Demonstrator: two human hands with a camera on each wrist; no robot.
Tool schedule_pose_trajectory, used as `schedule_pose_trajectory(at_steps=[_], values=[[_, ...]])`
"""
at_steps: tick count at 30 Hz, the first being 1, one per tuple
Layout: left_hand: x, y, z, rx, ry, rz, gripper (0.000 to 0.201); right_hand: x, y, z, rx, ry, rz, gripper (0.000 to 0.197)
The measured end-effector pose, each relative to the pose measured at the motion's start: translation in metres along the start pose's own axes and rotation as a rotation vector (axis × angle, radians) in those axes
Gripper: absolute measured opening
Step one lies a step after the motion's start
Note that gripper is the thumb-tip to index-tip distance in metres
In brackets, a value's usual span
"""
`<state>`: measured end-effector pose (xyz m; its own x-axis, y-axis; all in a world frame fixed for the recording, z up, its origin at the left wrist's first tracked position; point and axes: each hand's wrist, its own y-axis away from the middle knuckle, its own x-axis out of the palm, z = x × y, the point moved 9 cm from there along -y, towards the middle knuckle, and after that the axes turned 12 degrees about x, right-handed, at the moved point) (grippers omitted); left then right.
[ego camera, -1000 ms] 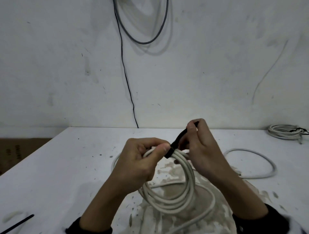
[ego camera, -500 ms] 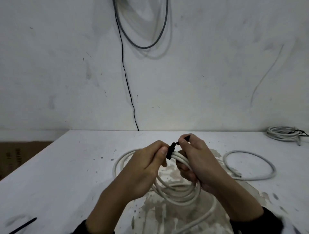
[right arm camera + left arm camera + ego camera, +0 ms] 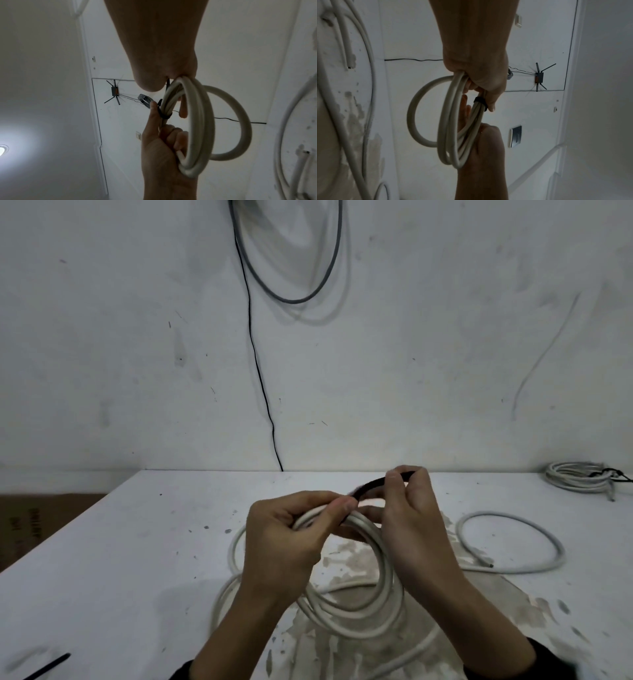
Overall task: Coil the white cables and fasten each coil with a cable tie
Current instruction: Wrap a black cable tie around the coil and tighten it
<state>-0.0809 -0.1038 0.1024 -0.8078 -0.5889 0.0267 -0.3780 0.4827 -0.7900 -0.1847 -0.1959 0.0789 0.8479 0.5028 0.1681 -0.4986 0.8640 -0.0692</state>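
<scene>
The left hand [image 3: 287,537] has its grip closed round the white cable coil [image 3: 359,607], thumb pressing the black cable tie [image 3: 480,101] where it bands the strands. The right hand [image 3: 412,518] pinches the tie's free tail, raised above the coil. One coil is held over the worktop [image 3: 120,559], its loose end trailing in one open loop [image 3: 513,542] at the right. A second, already tied coil [image 3: 579,481] lies at the far right corner. One spare black tie [image 3: 48,666] rests near the left front edge.
</scene>
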Motion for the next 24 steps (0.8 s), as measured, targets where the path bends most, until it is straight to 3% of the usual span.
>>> schedule_pose_trajectory(at_steps=[3, 5, 8, 11, 19, 21, 24], values=[[-0.008, 0.003, 0.012, -0.115, 0.024, -0.101, 0.016, 0.002, 0.001, 0.008, -0.048, -0.100, 0.058, 0.013], [-0.007, 0.005, 0.016, -0.165, -0.002, -0.099, 0.020, 0.006, 0.002, 0.011, -0.048, -0.090, 0.123, 0.010], [0.000, 0.008, 0.019, -0.210, -0.058, -0.043, 0.031, 0.006, 0.001, 0.010, -0.041, -0.058, 0.170, 0.041], [0.002, 0.012, 0.028, -0.288, -0.039, -0.044, 0.039, 0.011, -0.001, 0.005, -0.001, -0.031, 0.233, 0.059], [-0.006, 0.012, 0.036, -0.325, -0.050, -0.089, 0.033, 0.007, -0.003, 0.006, -0.049, 0.020, 0.132, 0.049], [-0.005, 0.010, 0.039, -0.324, -0.086, -0.018, 0.033, 0.004, -0.004, 0.007, -0.070, 0.036, 0.101, 0.051], [0.003, 0.007, 0.038, -0.269, -0.248, 0.261, 0.027, 0.002, -0.004, 0.007, -0.075, 0.057, 0.089, 0.051]])
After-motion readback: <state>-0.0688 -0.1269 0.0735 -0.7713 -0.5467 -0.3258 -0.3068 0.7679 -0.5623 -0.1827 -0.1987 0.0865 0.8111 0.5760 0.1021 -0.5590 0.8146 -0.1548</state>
